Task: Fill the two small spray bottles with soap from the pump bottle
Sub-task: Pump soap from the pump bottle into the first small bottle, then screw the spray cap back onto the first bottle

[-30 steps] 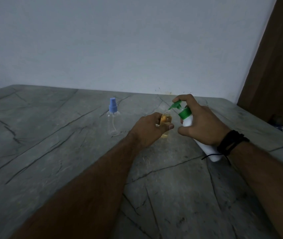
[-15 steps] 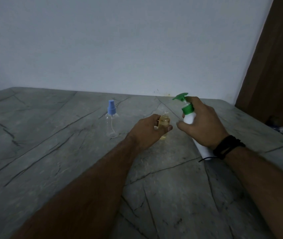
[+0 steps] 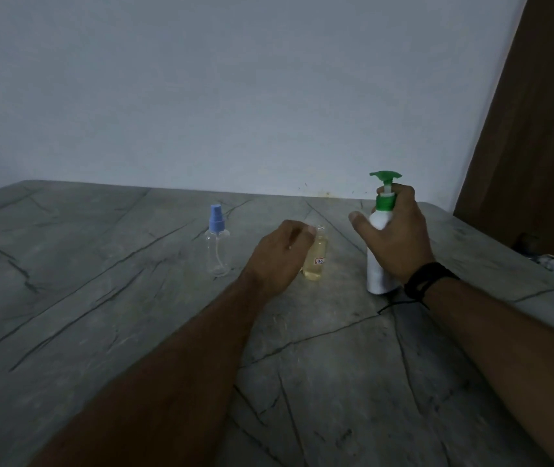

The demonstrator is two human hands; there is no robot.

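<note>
Obs., left to right. 1 capped spray bottle (image 3: 218,250), blue top, clear and apparently empty, stands upright on the grey table (image 3: 100,298), left of your hands. Your left hand (image 3: 277,256) is beside the uncapped spray bottle (image 3: 316,261); thumb near its neck, fingers hidden behind, so grip or mere contact cannot be told. That bottle holds yellowish liquid, upright, near centre. Your right hand (image 3: 392,234) grips the white pump bottle (image 3: 378,251), green pump up, base on the table at right.
</note>
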